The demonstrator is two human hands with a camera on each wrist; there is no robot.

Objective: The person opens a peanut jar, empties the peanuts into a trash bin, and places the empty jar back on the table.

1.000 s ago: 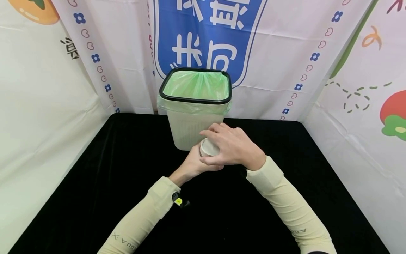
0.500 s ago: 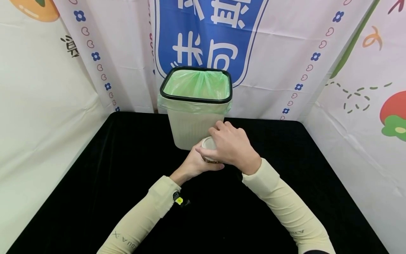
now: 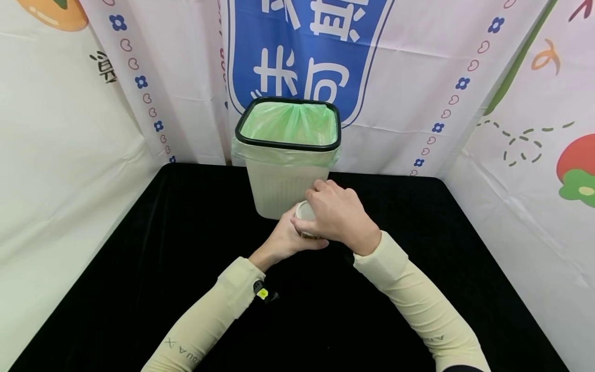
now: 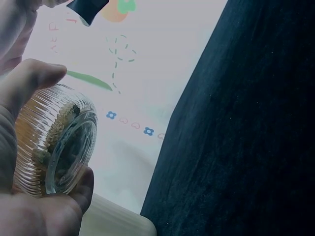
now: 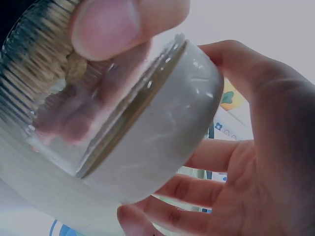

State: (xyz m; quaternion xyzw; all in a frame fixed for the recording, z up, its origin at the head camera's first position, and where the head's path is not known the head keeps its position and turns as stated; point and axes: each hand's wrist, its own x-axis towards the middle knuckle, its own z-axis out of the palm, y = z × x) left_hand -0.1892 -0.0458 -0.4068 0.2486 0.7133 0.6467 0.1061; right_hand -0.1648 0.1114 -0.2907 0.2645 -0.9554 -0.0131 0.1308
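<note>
A ribbed clear glass jar (image 4: pixel 61 132) with tan, grainy contents lies tilted in my left hand (image 3: pixel 285 238), whose fingers and thumb wrap its body. Its pale, rounded lid (image 5: pixel 157 128) is on the jar's mouth, and a thin gap or seam shows along its edge in the right wrist view. My right hand (image 3: pixel 343 216) grips the lid from the right side, thumb at the near edge and fingers over the far edge. In the head view my right hand hides much of the lid, and the jar's body is mostly covered by both hands.
Just behind the hands stands a pale ribbed trash bin (image 3: pixel 279 188) with a black rim (image 3: pixel 288 146) and a green plastic liner (image 3: pixel 297 124). A black cloth (image 3: pixel 200 217) covers the table. Printed white curtains (image 3: pixel 400 103) enclose the back and sides.
My right hand has turned on the lid, its fingers drawing in and its wrist shifting slightly left and down. More of the jar shows beneath the lid. My left hand has stayed almost still.
</note>
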